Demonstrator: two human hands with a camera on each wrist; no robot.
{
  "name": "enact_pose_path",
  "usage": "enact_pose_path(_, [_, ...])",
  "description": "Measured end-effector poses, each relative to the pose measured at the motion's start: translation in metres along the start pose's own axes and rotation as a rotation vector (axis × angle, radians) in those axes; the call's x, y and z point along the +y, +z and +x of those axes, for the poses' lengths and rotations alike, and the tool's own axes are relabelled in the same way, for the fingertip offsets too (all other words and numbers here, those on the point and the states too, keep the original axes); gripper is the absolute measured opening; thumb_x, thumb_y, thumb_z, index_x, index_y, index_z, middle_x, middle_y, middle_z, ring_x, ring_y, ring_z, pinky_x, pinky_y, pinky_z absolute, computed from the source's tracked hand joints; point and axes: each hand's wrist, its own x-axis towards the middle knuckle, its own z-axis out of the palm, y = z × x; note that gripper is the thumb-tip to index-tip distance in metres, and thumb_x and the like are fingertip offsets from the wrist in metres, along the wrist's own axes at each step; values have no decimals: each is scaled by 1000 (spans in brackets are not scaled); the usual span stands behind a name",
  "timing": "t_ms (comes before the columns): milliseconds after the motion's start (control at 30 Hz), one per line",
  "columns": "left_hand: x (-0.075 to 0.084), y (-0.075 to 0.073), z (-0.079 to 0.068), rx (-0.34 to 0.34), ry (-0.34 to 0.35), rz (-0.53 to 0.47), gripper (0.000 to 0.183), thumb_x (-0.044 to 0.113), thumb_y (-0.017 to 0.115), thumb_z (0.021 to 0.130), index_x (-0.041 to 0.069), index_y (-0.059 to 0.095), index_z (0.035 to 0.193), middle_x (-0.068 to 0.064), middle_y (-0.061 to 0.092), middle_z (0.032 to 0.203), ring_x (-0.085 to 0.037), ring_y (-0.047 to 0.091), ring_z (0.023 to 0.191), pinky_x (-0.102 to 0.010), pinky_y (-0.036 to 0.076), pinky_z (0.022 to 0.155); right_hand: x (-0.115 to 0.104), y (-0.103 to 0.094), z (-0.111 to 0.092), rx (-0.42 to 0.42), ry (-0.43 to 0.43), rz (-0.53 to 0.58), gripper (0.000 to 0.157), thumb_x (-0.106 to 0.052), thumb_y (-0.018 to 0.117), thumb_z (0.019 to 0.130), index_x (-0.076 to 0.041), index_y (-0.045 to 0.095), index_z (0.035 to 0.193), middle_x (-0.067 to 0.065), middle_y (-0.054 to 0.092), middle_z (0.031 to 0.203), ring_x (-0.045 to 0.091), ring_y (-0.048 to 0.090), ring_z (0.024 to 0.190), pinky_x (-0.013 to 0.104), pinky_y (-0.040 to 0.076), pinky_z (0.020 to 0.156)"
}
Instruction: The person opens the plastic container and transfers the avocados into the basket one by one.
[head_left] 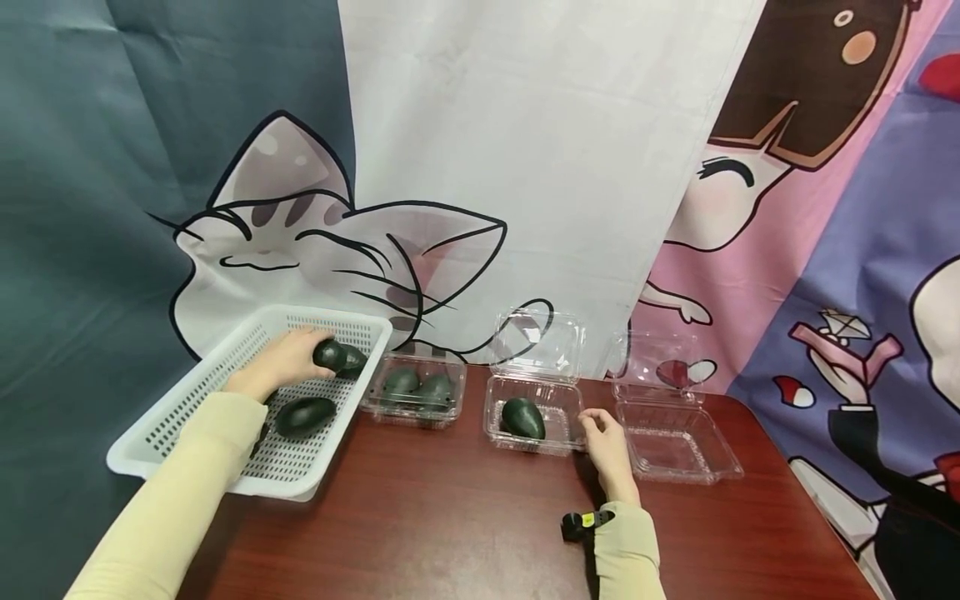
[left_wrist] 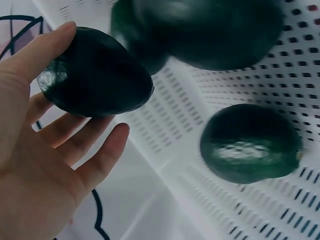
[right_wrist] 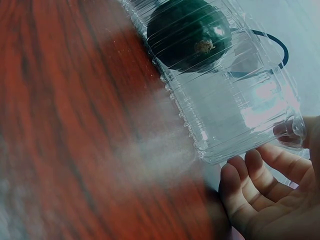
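My left hand (head_left: 285,367) grips a dark green avocado (left_wrist: 97,75) between thumb and fingers, over the white perforated basket (head_left: 123,457) on the left. Inside the basket lie more avocados, one of them (head_left: 304,417) near its right wall. In the middle stands an open clear plastic clamshell box (head_left: 558,417) with one avocado (head_left: 522,418) in its left half. My right hand (head_left: 606,450) pinches that box's right rim; the right wrist view shows the thumb inside the wall and the fingertips (right_wrist: 232,175) outside it.
Between basket and middle box sits a lidded clear box (head_left: 415,408) holding two avocados. Another clear box (head_left: 675,450), lid raised, stands right of my right hand. Behind the reddish-brown table (head_left: 450,525) hangs a printed cloth (head_left: 525,167).
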Motion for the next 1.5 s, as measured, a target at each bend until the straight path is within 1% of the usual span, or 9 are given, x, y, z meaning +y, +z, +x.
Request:
enact_pose_path(300, [-13,16,-3,-91,-29,-12,72,25,82,77,-8,51,133,-31,56,125,-49,51,116,-61,39,96,1,-1,-1,-14,4,26,22,-13,54,98,4,62,110,21,56,91,14,49,65,26,48,57])
enact_pose_path(400, [-16,19,-1,-126,-28,-7,72,27,82,77,-8,52,131,-30,57,124,-50,52,114,-61,40,95,1,-1,-1,-18,14,44,23,-13,54,98,5,61,110,22,55,89,13,47,63,26,48,57])
enact_pose_path(567, [-19,22,3,-190,-50,-19,73,30,83,77,-10,51,131,-31,56,126,-51,50,117,-62,39,96,1,-2,-1,-16,10,54,23,-13,54,98,5,61,110,21,55,91,12,47,62,27,48,57])
enact_pose_path(667, [-20,22,3,-219,-71,-29,75,29,82,78,-12,49,132,-33,54,127,-52,48,119,-62,38,97,1,-3,-1,-14,10,72,22,-12,55,98,5,61,109,20,54,86,11,46,60,27,49,57])
enact_pose_path(767, [-20,23,3,-231,-81,-38,75,28,81,79,-13,48,132,-34,54,126,-52,48,118,-61,38,97,1,-2,-2,-10,9,80,21,-11,55,98,6,61,108,20,53,84,11,45,59,27,49,56])
enact_pose_path(933, [-21,25,4,-237,-92,-39,72,26,82,78,-13,50,129,-34,56,122,-51,51,114,-60,41,95,1,-1,-1,1,1,49,20,-12,56,98,5,63,107,19,56,90,13,47,61,26,47,55])
enact_pose_path(1233, [-21,26,4,-219,-101,-59,69,25,83,77,-11,52,126,-33,56,120,-51,52,113,-60,41,94,0,-1,1,1,0,43,21,-14,55,98,4,62,108,17,56,89,14,48,63,26,48,56])
enact_pose_path(1400, [-15,23,0,-261,-142,-104,86,35,81,80,-13,40,139,-38,44,135,-54,41,124,-62,34,101,0,0,0,-1,6,24,22,-14,56,98,4,63,109,18,56,88,14,48,64,25,47,56])
enact_pose_path(1500, [-8,17,1,-264,-158,-136,94,39,78,82,-15,31,143,-40,35,140,-56,33,129,-64,28,104,1,0,1,3,-2,10,22,-15,56,98,3,63,109,17,56,87,14,48,65,26,46,56])
